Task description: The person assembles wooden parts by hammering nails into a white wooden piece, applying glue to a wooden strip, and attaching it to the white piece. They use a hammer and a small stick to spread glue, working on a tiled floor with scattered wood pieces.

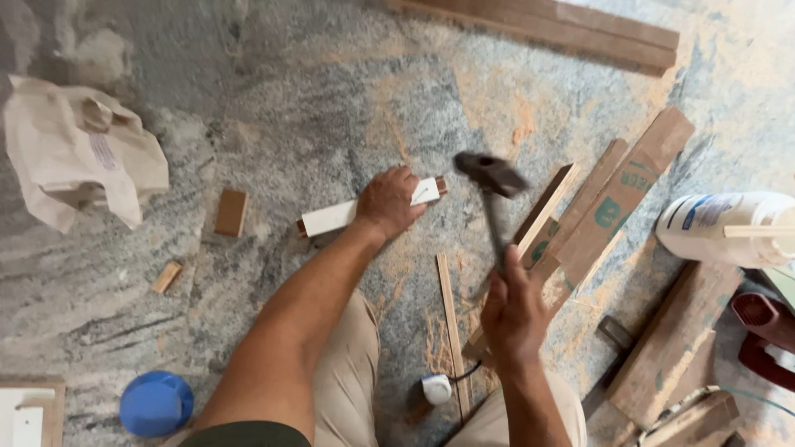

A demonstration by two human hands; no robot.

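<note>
My left hand [387, 203] presses down on a short white-faced wooden block [331, 218] lying on the grey stone floor [315, 108]. The block's brown end shows just past my fingers. My right hand [512, 313] grips the handle of a hammer [492, 175], whose dark head is raised above the floor, to the right of the block and blurred by motion.
Wood offcuts and plywood strips [613, 199] lie to the right, long boards [571, 29] at the top. A thin wood strip [451, 323], a white glue bottle [729, 228], a blue lid [156, 403], a crumpled cloth bag [74, 149] and small blocks [231, 212] surround me.
</note>
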